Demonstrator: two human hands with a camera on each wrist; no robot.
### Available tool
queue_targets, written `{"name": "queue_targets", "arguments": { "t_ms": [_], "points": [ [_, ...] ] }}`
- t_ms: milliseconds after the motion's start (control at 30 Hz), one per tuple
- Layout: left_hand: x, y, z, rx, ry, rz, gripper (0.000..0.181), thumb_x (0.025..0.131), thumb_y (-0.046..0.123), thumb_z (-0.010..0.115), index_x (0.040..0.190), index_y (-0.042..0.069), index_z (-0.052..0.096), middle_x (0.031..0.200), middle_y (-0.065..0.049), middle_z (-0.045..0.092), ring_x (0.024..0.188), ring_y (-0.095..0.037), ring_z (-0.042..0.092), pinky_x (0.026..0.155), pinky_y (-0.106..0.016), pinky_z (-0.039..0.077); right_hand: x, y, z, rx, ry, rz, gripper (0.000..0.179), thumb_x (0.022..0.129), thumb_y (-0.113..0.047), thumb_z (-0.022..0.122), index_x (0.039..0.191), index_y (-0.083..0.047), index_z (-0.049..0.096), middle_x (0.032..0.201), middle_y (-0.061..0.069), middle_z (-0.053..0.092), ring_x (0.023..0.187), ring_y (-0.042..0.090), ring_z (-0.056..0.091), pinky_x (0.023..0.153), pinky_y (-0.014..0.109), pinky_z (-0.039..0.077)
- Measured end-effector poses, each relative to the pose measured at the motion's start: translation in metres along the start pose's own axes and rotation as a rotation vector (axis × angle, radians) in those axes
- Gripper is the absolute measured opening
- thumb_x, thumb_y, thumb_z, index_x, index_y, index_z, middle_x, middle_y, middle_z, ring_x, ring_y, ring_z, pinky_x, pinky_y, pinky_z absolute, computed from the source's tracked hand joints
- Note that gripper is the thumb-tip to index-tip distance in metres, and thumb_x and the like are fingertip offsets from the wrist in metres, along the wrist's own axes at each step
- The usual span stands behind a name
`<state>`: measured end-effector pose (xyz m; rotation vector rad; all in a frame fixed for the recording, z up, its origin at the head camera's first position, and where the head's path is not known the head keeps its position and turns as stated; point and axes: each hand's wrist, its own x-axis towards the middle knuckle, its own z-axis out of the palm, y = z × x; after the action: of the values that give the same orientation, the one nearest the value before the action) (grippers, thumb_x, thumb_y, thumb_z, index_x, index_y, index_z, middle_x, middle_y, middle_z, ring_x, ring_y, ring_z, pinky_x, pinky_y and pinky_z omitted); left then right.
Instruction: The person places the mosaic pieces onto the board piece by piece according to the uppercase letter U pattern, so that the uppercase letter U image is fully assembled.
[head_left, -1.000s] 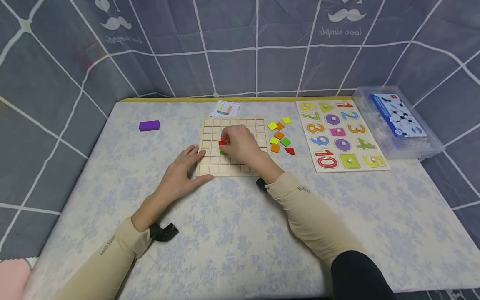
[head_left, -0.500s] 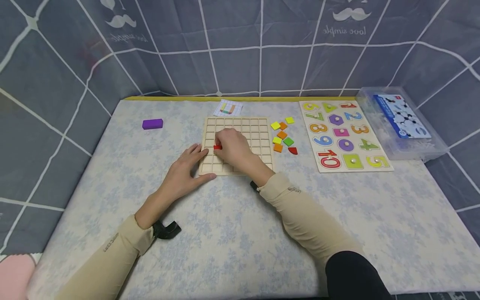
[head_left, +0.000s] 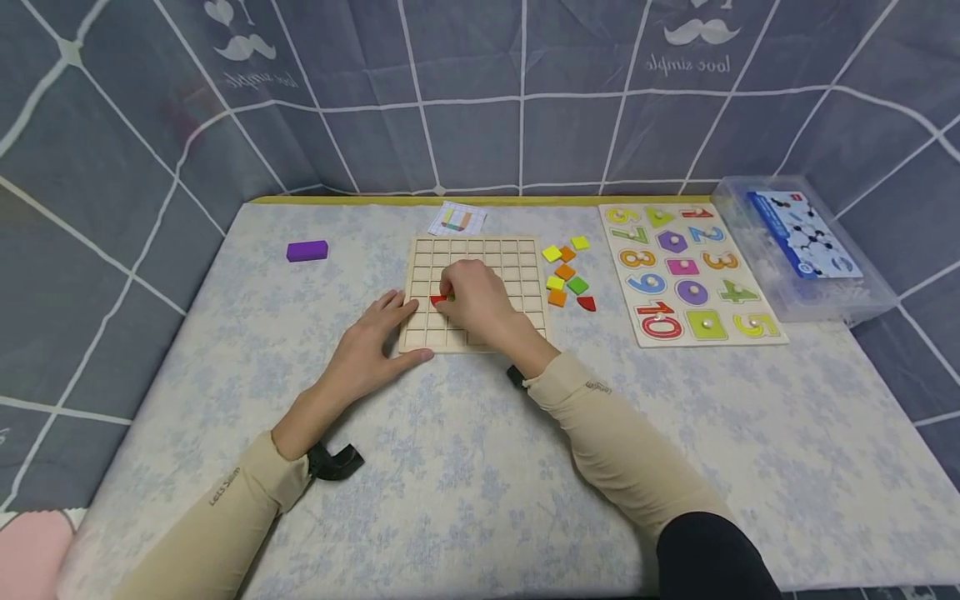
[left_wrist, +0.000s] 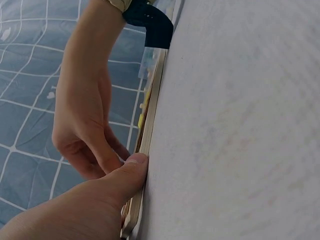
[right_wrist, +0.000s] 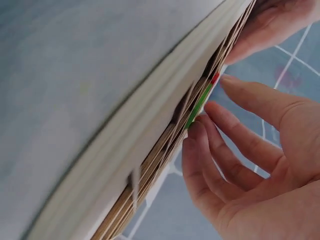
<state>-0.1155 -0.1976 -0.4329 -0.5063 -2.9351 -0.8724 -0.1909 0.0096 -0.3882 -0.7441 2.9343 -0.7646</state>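
Note:
A wooden grid board [head_left: 517, 271] lies mid-table. My left hand [head_left: 365, 342] rests at its near left corner, fingers along the left edge and thumb against the front edge; the left wrist view shows the thumb [left_wrist: 132, 167] on the board's rim. Over the board, the bent fingers of my right hand [head_left: 477, 298] hold a small red tile [head_left: 437, 300], its outer side curved, at the grid. In the right wrist view the red tile [right_wrist: 215, 78] sits right beside a green tile [right_wrist: 199, 106], with the thumb and fingertips close around both. Fingers partly hide the tiles from above.
Several loose yellow, orange, green and red tiles [head_left: 565, 272] lie right of the board. Behind it is a pattern card [head_left: 457, 218]. A number puzzle [head_left: 690, 275] and a clear plastic box [head_left: 862, 292] stand at the right, a purple block [head_left: 307, 251] at the left.
My right hand first moves left and nearer with the red tile, then shifts slightly right; the tile now lies flatter beside the green one. The left hand stays at the board's corner.

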Motion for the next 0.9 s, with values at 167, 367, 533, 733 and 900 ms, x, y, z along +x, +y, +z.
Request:
{"name": "queue_targets", "arguments": {
  "t_ms": [167, 367, 533, 733, 900],
  "points": [
    [0.001, 0.0, 0.001, 0.008, -0.011, -0.007, 0.087, 0.091, 0.048, 0.081, 0.16, 0.01, 0.045, 0.171, -0.016, 0.034, 0.162, -0.034, 0.024, 0.123, -0.065, 0.031, -0.007, 0.016, -0.012, 0.037, 0.035, 0.047, 0.02, 0.096, -0.021, 0.079, 0.107, -0.004, 0.078, 0.106, 0.01, 0.073, 0.094, 0.024, 0.067, 0.083, 0.038, 0.057],
    [0.0, 0.001, 0.001, 0.007, -0.01, -0.011, 0.087, 0.091, 0.047, 0.082, 0.16, 0.009, 0.046, 0.171, -0.016, 0.034, 0.162, -0.034, 0.023, 0.123, -0.065, 0.031, -0.017, 0.051, -0.034, 0.129, 0.1, 0.095, 0.022, 0.096, -0.015, 0.077, 0.112, 0.001, 0.077, 0.111, 0.016, 0.075, 0.095, 0.029, 0.071, 0.083, 0.042, 0.059],
    [0.002, 0.002, 0.001, 0.014, -0.014, -0.012, 0.087, 0.091, 0.047, 0.082, 0.16, 0.009, 0.046, 0.171, -0.016, 0.034, 0.162, -0.034, 0.023, 0.123, -0.065, 0.031, -0.031, 0.084, -0.053, 0.188, 0.17, 0.16, 0.023, 0.097, -0.012, 0.076, 0.114, 0.003, 0.076, 0.113, 0.02, 0.074, 0.097, 0.033, 0.072, 0.081, 0.045, 0.059],
    [0.002, 0.002, 0.001, 0.023, -0.012, -0.017, 0.087, 0.091, 0.047, 0.082, 0.16, 0.009, 0.045, 0.171, -0.016, 0.034, 0.162, -0.034, 0.024, 0.122, -0.065, 0.032, -0.039, 0.111, -0.068, 0.187, 0.23, 0.238, 0.024, 0.096, -0.011, 0.076, 0.114, 0.005, 0.075, 0.107, 0.023, 0.074, 0.097, 0.038, 0.069, 0.086, 0.049, 0.056],
    [0.001, 0.002, 0.002, 0.027, -0.007, -0.014, 0.087, 0.091, 0.047, 0.081, 0.16, 0.008, 0.045, 0.171, -0.017, 0.034, 0.161, -0.036, 0.024, 0.122, -0.066, 0.032, -0.043, 0.124, -0.078, 0.226, 0.224, 0.269, 0.024, 0.096, -0.01, 0.075, 0.114, 0.006, 0.075, 0.107, 0.024, 0.074, 0.099, 0.039, 0.069, 0.088, 0.049, 0.054]
  ]
}}
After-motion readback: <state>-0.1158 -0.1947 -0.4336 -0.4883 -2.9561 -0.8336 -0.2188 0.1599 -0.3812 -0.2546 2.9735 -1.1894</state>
